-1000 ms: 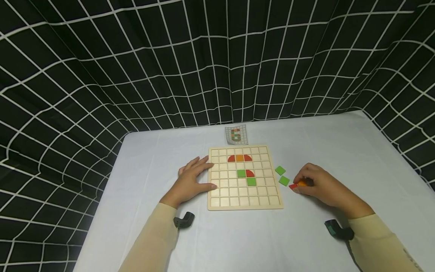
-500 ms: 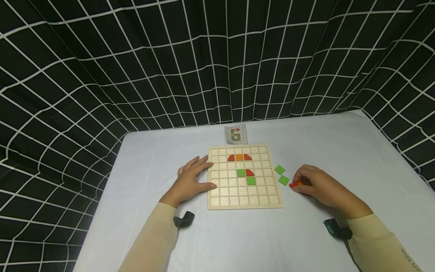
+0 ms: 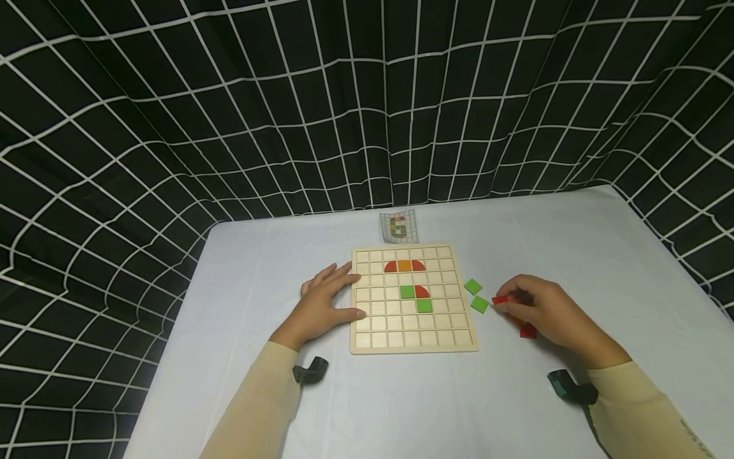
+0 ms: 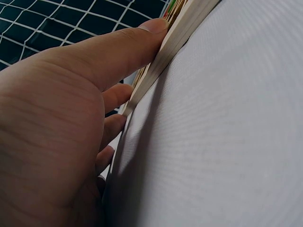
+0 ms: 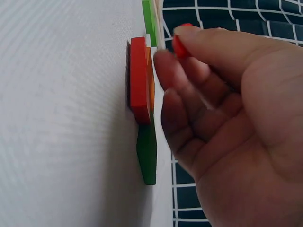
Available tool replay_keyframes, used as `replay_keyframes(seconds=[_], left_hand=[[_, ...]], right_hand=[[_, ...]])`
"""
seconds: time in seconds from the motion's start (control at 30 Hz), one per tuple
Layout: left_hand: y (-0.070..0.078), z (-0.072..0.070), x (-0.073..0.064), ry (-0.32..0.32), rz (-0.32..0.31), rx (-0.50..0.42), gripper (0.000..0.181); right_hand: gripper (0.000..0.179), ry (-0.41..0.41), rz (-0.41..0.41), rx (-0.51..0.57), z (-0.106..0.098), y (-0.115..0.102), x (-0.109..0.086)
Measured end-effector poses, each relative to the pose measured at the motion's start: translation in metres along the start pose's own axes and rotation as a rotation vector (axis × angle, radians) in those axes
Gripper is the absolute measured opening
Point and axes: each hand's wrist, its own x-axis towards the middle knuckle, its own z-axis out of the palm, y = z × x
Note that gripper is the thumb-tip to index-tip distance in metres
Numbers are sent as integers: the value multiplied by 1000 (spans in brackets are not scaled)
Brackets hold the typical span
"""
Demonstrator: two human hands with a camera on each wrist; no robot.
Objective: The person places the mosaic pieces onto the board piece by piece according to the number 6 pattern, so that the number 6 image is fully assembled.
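Note:
My right hand (image 3: 533,306) pinches a small red tile (image 3: 500,299) between thumb and fingertips, held off the table in the right wrist view. Beneath that hand another red tile (image 5: 138,78) lies on the cloth, with an orange tile (image 5: 152,87) and a green tile (image 5: 147,156) beside it. To the left of these fingers lie two green tiles (image 3: 479,305). The left hand (image 3: 321,306) rests along the left edge of a wooden grid board (image 3: 384,341), thumb and fingertips touching its rim. Red, orange and green tiles (image 3: 424,306) sit in some of the board's squares.
Behind the board lies a small card (image 3: 398,227) printed with a coloured grid pattern. A white cloth covers the table (image 3: 401,408). Dark curtains (image 3: 367,102) with white grid lines hang at the back and sides.
My right hand has raised the pinched red tile slightly, and another red tile now shows on the table beneath the hand. The left hand and the board stay put.

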Motion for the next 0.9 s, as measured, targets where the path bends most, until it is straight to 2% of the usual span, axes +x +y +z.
replay_keyframes(seconds=[0.1,0.27,0.63,0.9], left_hand=[[1,0,0,0,-2,2,79],[2,-1,0,-3,-3,3,79],[1,-1,-1,0,-3,-2,79],[0,0,0,1,3,-6,79]], right_hand=[[20,30,-24,4,-1,1,0],[21,23,-52,15,-1,1,0],[25,-7,50,114,-4,-5,0],[17,7,9,158,-1,-5,-2]])
